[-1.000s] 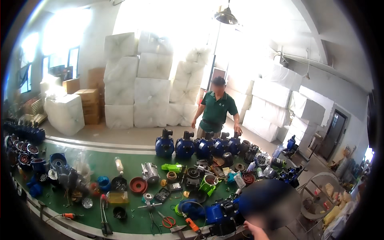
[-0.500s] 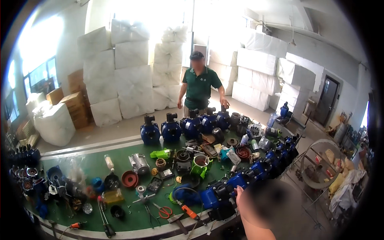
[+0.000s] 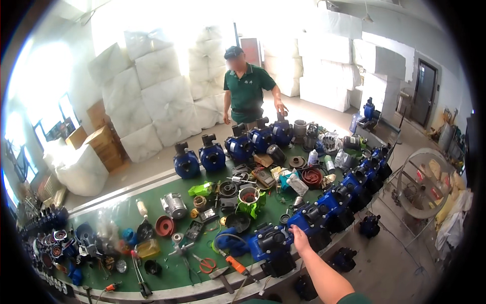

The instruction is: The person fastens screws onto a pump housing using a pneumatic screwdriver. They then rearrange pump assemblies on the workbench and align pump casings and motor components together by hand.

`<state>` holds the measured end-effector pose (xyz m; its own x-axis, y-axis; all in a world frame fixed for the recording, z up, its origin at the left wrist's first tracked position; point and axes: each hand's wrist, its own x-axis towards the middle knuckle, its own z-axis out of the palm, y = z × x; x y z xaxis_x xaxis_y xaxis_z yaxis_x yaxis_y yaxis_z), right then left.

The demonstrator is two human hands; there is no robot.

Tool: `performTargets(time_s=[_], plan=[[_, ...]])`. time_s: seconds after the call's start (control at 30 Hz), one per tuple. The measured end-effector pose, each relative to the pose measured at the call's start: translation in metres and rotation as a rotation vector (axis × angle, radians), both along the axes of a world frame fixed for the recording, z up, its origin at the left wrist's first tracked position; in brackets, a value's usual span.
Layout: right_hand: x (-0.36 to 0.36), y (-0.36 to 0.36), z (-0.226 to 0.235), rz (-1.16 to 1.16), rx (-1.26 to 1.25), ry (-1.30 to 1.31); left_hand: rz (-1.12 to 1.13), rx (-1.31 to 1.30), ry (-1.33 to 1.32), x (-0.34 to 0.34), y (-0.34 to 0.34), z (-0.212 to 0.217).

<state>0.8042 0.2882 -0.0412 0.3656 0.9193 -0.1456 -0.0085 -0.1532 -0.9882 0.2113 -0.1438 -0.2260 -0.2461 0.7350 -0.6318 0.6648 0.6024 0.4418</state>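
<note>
Scissors (image 3: 207, 265) and a hammer (image 3: 220, 276) lay left of the right hand (image 3: 300, 239). Pumps (image 3: 335, 205) stood in a row beyond it, to the right.

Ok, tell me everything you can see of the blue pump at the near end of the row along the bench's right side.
The blue pump looks like painted metal: a chunky body with pale, bolt-like spots and a black block facing the near side. It sits at the near edge of the green bench, right of the orange tool. The right hand is at its right end; whether they touch is unclear. Its underside is hidden.
</note>
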Motion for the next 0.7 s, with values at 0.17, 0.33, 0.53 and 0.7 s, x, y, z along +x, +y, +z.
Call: performTargets(time_s=[0.17,0.33,0.53,0.7], plan=[[0.003,0.039,-0.02,0.096,-0.119,0.216,0.019,0.089,0.014,0.022,0.041,0.007],[0.019,0.04,-0.028,0.198,-0.098,-0.075,0.032,0.125,0.034,0.052,0.085,0.064],[-0.013,-0.009,0.112,0.154,0.433,-0.714,0.028,0.103,0.058,0.051,0.046,0.046],[-0.023,-0.017,0.14,0.418,0.264,-0.984,0.014,0.04,0.063,0.068,0.015,0.025]])
